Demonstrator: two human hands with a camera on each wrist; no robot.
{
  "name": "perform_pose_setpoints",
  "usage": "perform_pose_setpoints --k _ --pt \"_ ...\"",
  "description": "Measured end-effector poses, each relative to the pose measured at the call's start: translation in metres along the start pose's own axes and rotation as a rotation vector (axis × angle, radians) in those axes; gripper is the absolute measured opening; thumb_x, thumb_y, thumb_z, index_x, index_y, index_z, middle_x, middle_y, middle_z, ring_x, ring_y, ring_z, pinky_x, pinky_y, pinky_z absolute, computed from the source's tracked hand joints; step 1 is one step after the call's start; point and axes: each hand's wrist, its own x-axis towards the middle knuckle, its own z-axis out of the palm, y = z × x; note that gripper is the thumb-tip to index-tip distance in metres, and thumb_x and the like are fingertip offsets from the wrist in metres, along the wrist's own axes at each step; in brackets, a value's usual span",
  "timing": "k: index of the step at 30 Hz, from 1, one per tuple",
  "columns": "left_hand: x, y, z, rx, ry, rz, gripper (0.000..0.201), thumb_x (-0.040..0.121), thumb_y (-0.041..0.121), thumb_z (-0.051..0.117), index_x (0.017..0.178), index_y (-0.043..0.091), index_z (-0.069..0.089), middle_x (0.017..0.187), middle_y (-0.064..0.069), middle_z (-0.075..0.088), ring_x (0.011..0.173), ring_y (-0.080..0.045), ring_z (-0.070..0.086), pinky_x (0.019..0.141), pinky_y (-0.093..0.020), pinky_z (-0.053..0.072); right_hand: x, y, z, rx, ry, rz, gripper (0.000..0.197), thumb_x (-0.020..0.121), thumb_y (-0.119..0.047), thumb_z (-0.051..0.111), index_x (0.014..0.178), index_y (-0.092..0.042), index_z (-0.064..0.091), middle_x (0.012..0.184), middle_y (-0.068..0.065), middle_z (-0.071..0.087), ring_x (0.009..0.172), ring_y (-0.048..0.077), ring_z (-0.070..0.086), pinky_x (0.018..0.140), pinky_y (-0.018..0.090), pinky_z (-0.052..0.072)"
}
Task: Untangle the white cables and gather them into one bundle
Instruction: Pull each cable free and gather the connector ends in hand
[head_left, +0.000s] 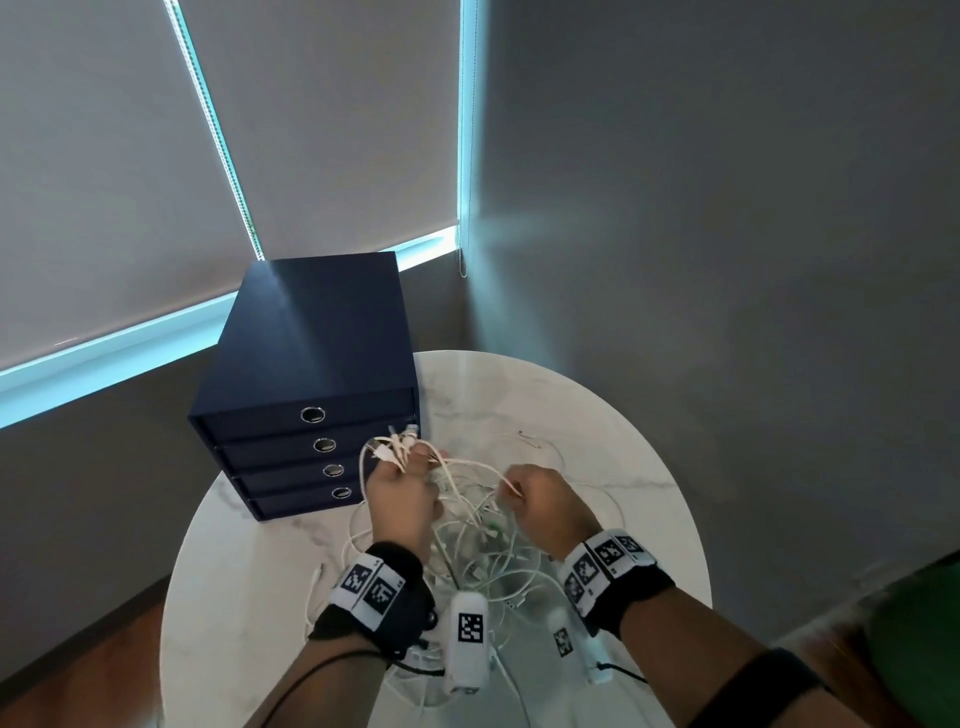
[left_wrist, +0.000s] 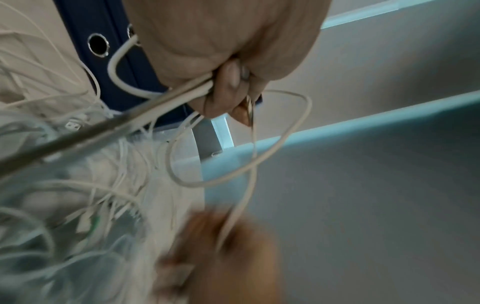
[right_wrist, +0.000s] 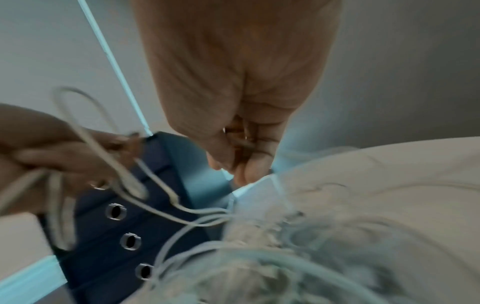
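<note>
Low in the centre of the head view, a loose tangle of thin white cables (head_left: 483, 551) lies on the round white marble-patterned table (head_left: 249, 582). The left hand (head_left: 400, 499), left of centre, is clenched around several cable ends, whose connectors fan out above its knuckles. In the left wrist view its fingers (left_wrist: 228, 82) press thick white strands against the palm. The right hand (head_left: 545, 504), just right of centre, appears to pinch a single cable between thumb and fingertips, though its own wrist view is blurred. A dark navy four-drawer box (head_left: 311, 395) stands on the table's upper left edge, behind the left hand.
</note>
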Motion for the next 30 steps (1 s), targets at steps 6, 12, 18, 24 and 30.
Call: perform_pose_setpoints --k 6,12,18,24,30 --pt "0.031 0.027 -0.027 -0.078 0.150 0.115 0.020 0.102 0.024 0.054 0.085 0.015 0.061 0.075 -0.002 0.067 0.052 -0.014 0.048 0.055 -0.029 0.038 -0.025 0.100 -0.007 -0.277 -0.079 0.443 0.018 0.093 -0.018 0.047 0.094 -0.023 0.065 0.110 0.009 0.060 0.109 0.030 0.053 0.091 0.032 0.043" --pt "0.025 0.014 -0.024 -0.008 0.113 0.094 0.017 0.103 0.020 0.051 0.089 0.013 0.056 0.068 -0.003 0.055 0.042 -0.009 0.042 0.038 -0.020 0.033 -0.020 0.092 -0.032 0.623 0.074 0.790 0.019 0.091 -0.010 0.047 0.089 0.003 0.060 0.064 0.024 0.062 0.051 0.030 0.059 0.061 0.048 0.057" --pt "0.027 -0.013 -0.020 0.148 0.124 0.052 0.027 0.101 0.024 0.057 0.077 0.014 0.051 0.062 -0.006 0.052 0.047 -0.019 0.040 0.048 -0.026 0.033 0.028 0.007 -0.107 1.335 0.361 0.324 0.028 0.101 -0.015 0.044 0.077 -0.005 0.055 0.063 0.013 0.062 0.051 0.025 0.064 0.052 0.036 0.057" --pt "0.017 -0.023 -0.014 0.247 0.028 0.004 0.023 0.102 0.019 0.054 0.080 0.013 0.055 0.072 -0.007 0.063 0.035 -0.010 0.041 0.040 -0.021 0.034 0.051 -0.039 -0.186 1.013 0.601 -0.151 0.011 0.089 -0.004 0.064 0.097 -0.011 0.062 0.098 0.014 0.064 0.080 0.027 0.067 0.069 0.035 0.058" --pt "0.004 -0.019 -0.013 0.382 -0.168 -0.095 0.019 0.101 0.020 0.055 0.093 0.005 0.063 0.091 -0.016 0.074 0.031 -0.003 0.041 0.035 -0.017 0.030 0.062 0.036 -0.189 0.455 0.711 0.181 0.039 0.076 0.003 0.069 0.113 -0.010 0.066 0.102 0.009 0.065 0.093 0.027 0.066 0.084 0.046 0.057"
